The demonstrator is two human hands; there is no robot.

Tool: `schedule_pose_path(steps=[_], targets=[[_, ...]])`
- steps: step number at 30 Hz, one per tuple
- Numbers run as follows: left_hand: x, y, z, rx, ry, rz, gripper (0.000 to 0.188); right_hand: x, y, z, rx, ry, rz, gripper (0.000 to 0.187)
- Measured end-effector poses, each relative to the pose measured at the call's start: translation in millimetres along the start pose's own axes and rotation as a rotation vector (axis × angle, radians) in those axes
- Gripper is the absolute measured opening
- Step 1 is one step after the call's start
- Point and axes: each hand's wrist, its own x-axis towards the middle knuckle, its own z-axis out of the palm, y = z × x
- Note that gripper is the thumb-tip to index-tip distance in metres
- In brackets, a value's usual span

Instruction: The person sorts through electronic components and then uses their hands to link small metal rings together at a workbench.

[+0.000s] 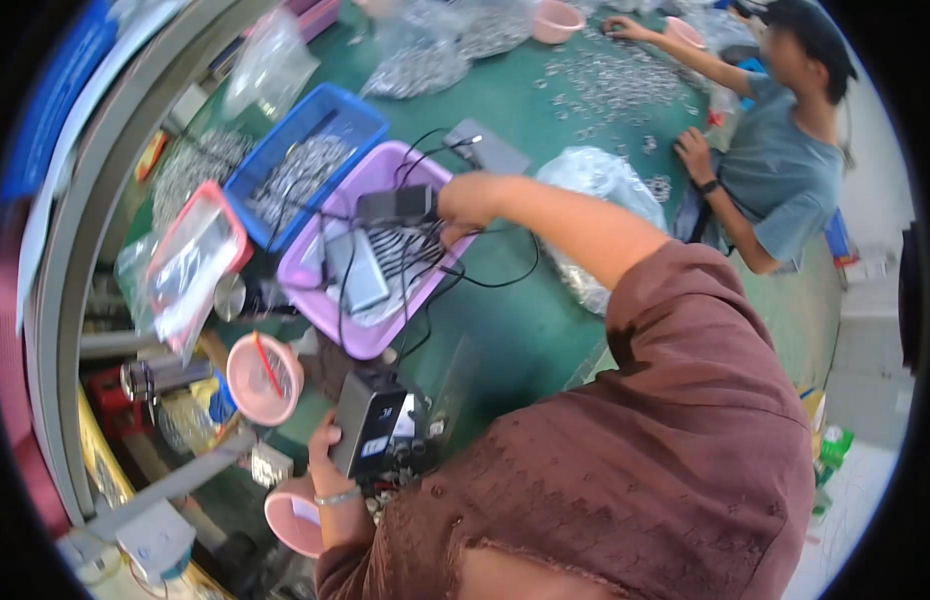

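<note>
My right hand (470, 203) reaches over the purple plastic basket (360, 347) and grips the end of a small black box-shaped device (395, 206). Thin black cables (455, 275) run around it and over the basket's rim. Inside the basket lie a silver-grey flat rectangular device (356, 270) and a striped cloth or bag (413, 250). Nearer to me, my left hand (327, 448) is closed on the edge of a dark grey box-shaped device with a small display (370, 425). Its fingers show partly along the left side.
Beyond the basket stands a blue bin (370, 112) of small metal parts. At left are a red-pink tray (235, 262) and a pink bucket (255, 405). A clear bag (600, 190) lies to the right. Across the green table (505, 330), a co-worker (795, 160) handles scattered metal parts (620, 85).
</note>
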Motion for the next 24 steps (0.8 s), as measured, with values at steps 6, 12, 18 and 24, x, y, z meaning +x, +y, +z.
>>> schedule_pose_path(steps=[6, 12, 18, 24], targets=[[20.9, -5.8, -43.7, -0.054, -0.302, -0.15, 0.058, 58.4, 4.1, 25.1, -0.302, 0.401, 0.058, 0.042], [9.1, -4.7, -29.6, -0.088, -0.27, -0.17, 0.061, 82.9, 5.9, 42.8, -0.312, 0.268, 0.205, 0.052], [-4.6, -4.9, -20.5, -0.129, -0.2, -0.106, 0.061, 57.3, 32.6, 16.1, 0.541, 0.398, 0.225, 0.048], [-6.5, -7.2, -17.9, -0.166, -0.082, -0.04, 0.05, 10.4, 51.2, -9.1, 1.792, 0.425, 0.188, 0.039]])
